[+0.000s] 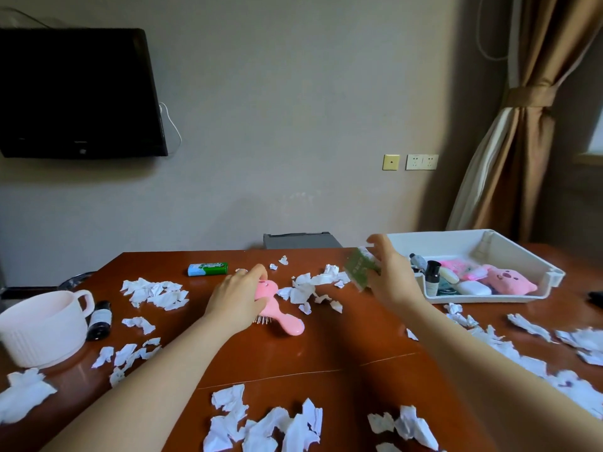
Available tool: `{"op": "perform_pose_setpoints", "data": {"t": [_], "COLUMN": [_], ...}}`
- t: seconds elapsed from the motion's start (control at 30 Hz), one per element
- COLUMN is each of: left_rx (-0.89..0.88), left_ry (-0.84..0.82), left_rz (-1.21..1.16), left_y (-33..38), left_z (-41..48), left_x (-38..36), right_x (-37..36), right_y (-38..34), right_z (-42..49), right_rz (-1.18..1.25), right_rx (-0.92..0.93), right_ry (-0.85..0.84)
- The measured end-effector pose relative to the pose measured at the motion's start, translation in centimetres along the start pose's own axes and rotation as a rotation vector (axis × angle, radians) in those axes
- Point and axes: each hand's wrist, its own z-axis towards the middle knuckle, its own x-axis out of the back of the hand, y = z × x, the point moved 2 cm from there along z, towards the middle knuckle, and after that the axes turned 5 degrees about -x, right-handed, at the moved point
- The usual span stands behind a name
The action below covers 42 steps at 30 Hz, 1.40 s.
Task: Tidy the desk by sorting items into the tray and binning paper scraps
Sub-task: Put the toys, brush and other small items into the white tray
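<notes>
My left hand point(239, 296) grips the head of a pink hairbrush point(280, 316) that lies bristles-down in the middle of the brown desk point(326, 357). My right hand point(391, 275) holds a blurred green packet point(360, 267) in the air just left of the white tray point(509, 246). The tray at the right rear holds small bottles, soap bars, a pink packet and a pink plush toy point(509, 280). Torn white paper scraps point(156, 293) lie scattered all over the desk. A green gum pack point(208, 269) lies near the far edge.
A pale pink cup point(42, 331) with a handle stands at the left, a small dark bottle point(99, 319) lying beside it. A grey box point(300, 240) sits behind the desk's far edge. A dark object point(595, 298) shows at the right edge. A curtain hangs behind the tray.
</notes>
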Motion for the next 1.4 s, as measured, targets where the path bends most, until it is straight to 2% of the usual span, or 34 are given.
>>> {"op": "perform_pose_setpoints", "data": {"t": [0.13, 0.27, 0.47, 0.9, 1.13, 1.4], "left_rx": [-0.057, -0.137, -0.268, -0.332, -0.236, -0.083], "left_ry": [-0.016, 0.0, -0.033, -0.04, -0.054, -0.052], "left_rz": [-0.07, -0.224, -0.256, -0.403, -0.295, -0.294], "left_y": [0.9, 4.6, 11.5, 23.8, 27.6, 30.2], "left_z": [0.1, 1.0, 3.4, 11.8, 16.4, 20.7], "left_x": [0.9, 2.3, 3.5, 1.6, -1.4, -6.1], "right_x": [1.5, 5.0, 10.8, 15.7, 15.8, 13.6], "right_y": [0.2, 2.5, 5.6, 12.1, 15.2, 18.8], "right_z": [0.3, 0.8, 2.0, 6.8, 9.9, 13.2], "right_rz": [-0.078, -0.092, -0.156, -0.208, -0.21, -0.208], "right_rx": [0.012, -0.062, -0.102, -0.167, -0.207, -0.275], "right_ry": [0.04, 0.113, 0.21, 0.31, 0.283, 0.224]}}
